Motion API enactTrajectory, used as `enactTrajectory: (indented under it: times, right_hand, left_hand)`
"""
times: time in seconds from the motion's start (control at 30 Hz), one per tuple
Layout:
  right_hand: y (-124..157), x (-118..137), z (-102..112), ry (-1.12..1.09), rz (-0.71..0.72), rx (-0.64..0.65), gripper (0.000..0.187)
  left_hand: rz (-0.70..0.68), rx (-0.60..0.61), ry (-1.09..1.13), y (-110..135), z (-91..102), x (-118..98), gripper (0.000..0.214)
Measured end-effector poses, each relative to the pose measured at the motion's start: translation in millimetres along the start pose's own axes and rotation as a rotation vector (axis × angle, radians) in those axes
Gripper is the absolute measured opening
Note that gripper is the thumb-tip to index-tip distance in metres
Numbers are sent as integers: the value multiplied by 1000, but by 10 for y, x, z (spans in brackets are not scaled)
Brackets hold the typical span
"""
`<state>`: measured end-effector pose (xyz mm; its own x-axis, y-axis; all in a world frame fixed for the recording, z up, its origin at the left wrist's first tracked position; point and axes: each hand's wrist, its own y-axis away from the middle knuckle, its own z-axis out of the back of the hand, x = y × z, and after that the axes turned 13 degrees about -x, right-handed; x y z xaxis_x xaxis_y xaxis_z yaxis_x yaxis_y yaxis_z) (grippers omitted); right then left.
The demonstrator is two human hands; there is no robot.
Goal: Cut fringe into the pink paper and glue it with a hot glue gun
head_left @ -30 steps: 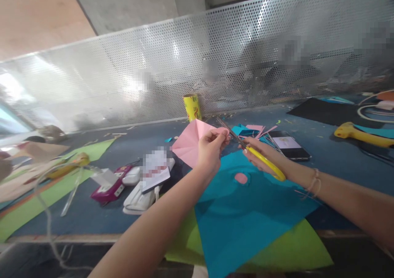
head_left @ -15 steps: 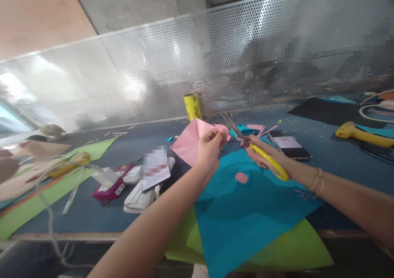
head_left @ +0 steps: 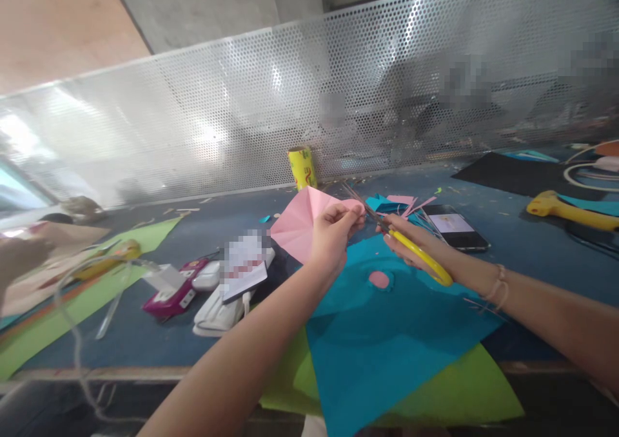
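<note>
My left hand (head_left: 333,234) pinches a creased sheet of pink paper (head_left: 300,221) near its right edge, holding it above the table. In my right hand (head_left: 403,237) is a pair of scissors (head_left: 418,253) with yellow handles; its metal blades point up and left, right beside the pink paper's rounded edge. Whether the blades touch the paper is hard to make out. Below my hands lies a large blue sheet (head_left: 387,334) with a small pink oval piece (head_left: 380,279) on it. A green sheet (head_left: 464,385) sticks out from under the blue one.
Blue and pink scraps (head_left: 401,205) and a phone (head_left: 454,226) lie behind my right hand. A yellow roll (head_left: 302,166) stands against the perforated metal screen (head_left: 193,127). On the left are a purple power strip (head_left: 176,292) with cables and a glue gun (head_left: 109,260); another glue gun (head_left: 570,211) lies right.
The scissors' blades have moved slightly left and down, closer to the pink paper's edge. My left hand has shifted a little to the right with the paper.
</note>
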<state>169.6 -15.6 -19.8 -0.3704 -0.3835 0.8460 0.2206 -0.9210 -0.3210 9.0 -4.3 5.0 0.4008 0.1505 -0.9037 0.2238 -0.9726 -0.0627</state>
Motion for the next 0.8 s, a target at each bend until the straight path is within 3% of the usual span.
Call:
enactTrajectory:
  times: [0.37, 0.63, 0.8]
  right_hand:
    - [22, 98, 1, 70, 10, -43, 23]
    - [-25, 68, 32, 131, 125, -100, 26]
    - [-56, 30, 30, 141, 116, -148, 26]
  left_hand:
    - [18, -21, -35, -10, 1, 6, 21]
    - [43, -28, -68, -18, 13, 3, 23]
    - [25, -42, -45, -16, 12, -2, 25]
